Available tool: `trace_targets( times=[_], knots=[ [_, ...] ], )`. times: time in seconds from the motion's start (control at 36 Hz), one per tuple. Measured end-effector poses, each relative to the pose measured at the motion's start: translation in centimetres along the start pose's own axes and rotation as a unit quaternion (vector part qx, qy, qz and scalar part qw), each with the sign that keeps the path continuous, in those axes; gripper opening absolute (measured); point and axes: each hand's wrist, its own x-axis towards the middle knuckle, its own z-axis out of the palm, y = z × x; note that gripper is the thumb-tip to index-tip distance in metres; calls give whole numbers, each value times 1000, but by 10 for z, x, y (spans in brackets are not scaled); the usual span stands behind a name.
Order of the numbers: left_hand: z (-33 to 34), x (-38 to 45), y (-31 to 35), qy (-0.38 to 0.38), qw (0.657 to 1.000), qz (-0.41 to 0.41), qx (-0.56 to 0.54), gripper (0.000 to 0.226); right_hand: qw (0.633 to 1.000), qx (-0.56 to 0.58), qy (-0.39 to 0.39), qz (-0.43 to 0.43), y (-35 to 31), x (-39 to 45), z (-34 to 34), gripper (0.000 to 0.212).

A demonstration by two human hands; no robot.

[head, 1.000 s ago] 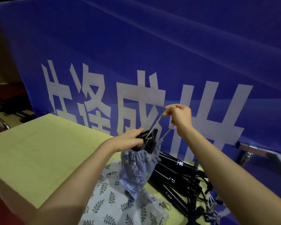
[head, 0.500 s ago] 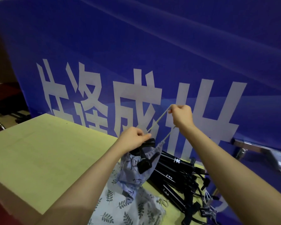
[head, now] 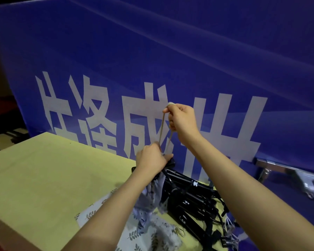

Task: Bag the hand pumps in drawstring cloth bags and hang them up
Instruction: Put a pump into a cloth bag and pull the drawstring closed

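Head view: left hand clenched around gathered neck of grey-blue patterned bag, held above yellow-green table. Black pump part poking out at neck, beside fingers. Right hand raised higher, pinching drawstring (two taut strands down to bag mouth). Leaf-print cloth bags flat on table under held bag. Pile of black hand pumps just right of it, against blue banner with white characters. Metal rail far right.
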Motion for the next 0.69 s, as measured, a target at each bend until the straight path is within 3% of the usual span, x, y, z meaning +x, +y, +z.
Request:
trace_targets(
  times=[0.08,0.19,0.47,0.69],
  knots=[
    [-8,1,5,56,998,11,40,34,999,26,13,-12,-11,0,1,32],
    [-21,8,15,97,984,44,141,36,998,42,28,-30,-26,-1,2,30],
    [-32,15,53,-15,987,145,68,31,991,29,102,-84,-45,-4,-26,36],
    [-6,12,100,-119,971,166,-124,30,970,18,201,-136,-52,-13,-84,38]
  ],
)
